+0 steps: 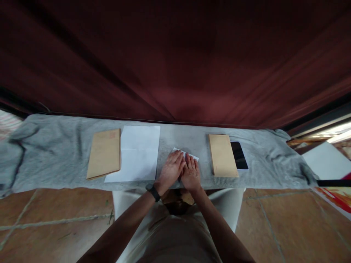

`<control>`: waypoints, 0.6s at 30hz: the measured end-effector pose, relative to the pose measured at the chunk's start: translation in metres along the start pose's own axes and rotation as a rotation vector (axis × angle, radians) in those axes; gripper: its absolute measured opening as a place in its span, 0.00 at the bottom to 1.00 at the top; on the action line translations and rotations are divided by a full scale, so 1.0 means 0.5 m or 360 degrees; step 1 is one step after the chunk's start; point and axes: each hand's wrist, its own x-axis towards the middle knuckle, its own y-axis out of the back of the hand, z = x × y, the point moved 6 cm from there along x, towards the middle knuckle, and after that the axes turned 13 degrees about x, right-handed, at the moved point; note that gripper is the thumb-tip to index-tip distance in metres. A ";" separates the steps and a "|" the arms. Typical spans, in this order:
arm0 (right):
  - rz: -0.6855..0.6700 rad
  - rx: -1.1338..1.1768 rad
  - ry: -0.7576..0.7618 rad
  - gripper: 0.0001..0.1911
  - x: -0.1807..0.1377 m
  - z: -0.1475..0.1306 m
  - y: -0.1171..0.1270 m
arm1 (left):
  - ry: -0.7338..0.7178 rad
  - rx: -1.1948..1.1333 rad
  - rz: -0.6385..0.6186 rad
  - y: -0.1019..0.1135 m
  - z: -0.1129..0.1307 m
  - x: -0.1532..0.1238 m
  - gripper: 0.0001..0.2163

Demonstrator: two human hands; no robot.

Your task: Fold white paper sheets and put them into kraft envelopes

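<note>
My left hand (pixel 172 168) and my right hand (pixel 191 171) lie flat, side by side, fingers stretched out, pressing on a small folded white paper (pixel 193 156) on the grey cloth-covered table (pixel 55 146). Only the paper's far corners show past my fingers. A black watch sits on my left wrist. Left of my hands lies a white sheet (pixel 137 153) with a brown envelope (pixel 104 153) beside it. To the right sits a second stack of brown envelopes (pixel 222 155).
A dark phone (pixel 239 155) lies right of the right-hand envelopes. A dark red curtain (pixel 175 62) hangs behind the table. Tiled floor (pixel 55 219) lies below. A white sheet (pixel 326 160) and colourful printed paper (pixel 337 197) sit at far right.
</note>
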 end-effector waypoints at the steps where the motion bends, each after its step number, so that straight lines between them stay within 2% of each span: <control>1: -0.0010 -0.0004 0.0008 0.29 -0.001 0.000 -0.001 | -0.0087 -0.0018 -0.0024 -0.012 0.015 0.000 0.24; 5: -0.0015 -0.0023 0.0020 0.32 -0.006 0.003 -0.007 | -0.0123 0.0007 -0.0099 -0.046 0.028 -0.002 0.30; 14: 0.0136 -0.0036 -0.0074 0.29 -0.020 0.012 -0.005 | -0.0013 0.0192 -0.0107 -0.047 0.001 -0.008 0.31; 18: 0.0222 -0.0050 -0.0080 0.34 -0.040 0.022 0.013 | 0.0083 0.0265 -0.0103 -0.057 -0.006 -0.006 0.28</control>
